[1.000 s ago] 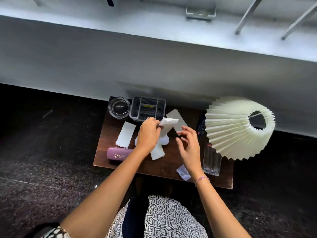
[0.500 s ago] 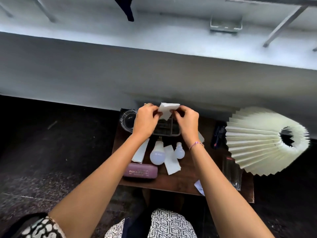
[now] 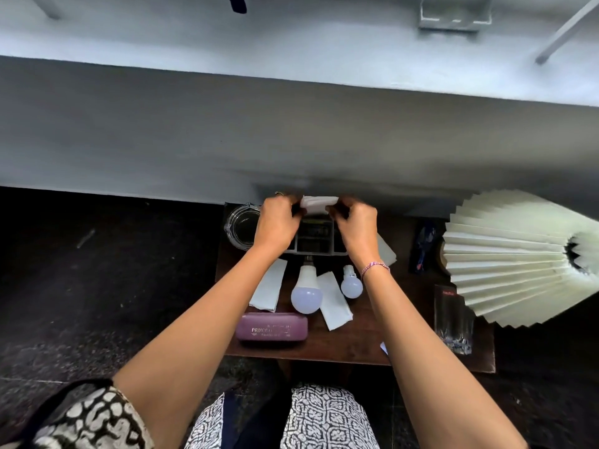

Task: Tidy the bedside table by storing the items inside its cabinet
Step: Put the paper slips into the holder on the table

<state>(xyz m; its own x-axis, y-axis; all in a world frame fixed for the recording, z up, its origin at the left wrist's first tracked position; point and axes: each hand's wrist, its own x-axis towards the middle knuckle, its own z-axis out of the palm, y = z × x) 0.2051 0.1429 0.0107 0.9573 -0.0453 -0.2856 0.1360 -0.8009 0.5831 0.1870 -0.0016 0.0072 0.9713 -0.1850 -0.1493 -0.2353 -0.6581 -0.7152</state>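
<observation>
Holding a folded white paper between both hands, I judge the step in hand to be gathering or folding loose paper before anything goes into storage. The left grip is pinched on the paper's left end and the right grip on its right end, fingers curled onto it, though blur hides which fingertips make contact. The paper is lifted above the far edge of the desk, over the grey organiser tray. Everything else lies on the desk top: a glass ashtray just left of the tray, a large bulb and a small bulb with white paper strips beside them, and a purple case near the front edge. A pleated lampshade covers the right side. The cabinet is hidden below the desk top, so I cannot tell whether its door is open. By my reckoning the task is at an early stage. The next move calls for one grip to keep the paper while the other frees itself, then a reach down to the cabinet without brushing the bulbs, which look ready to roll.
</observation>
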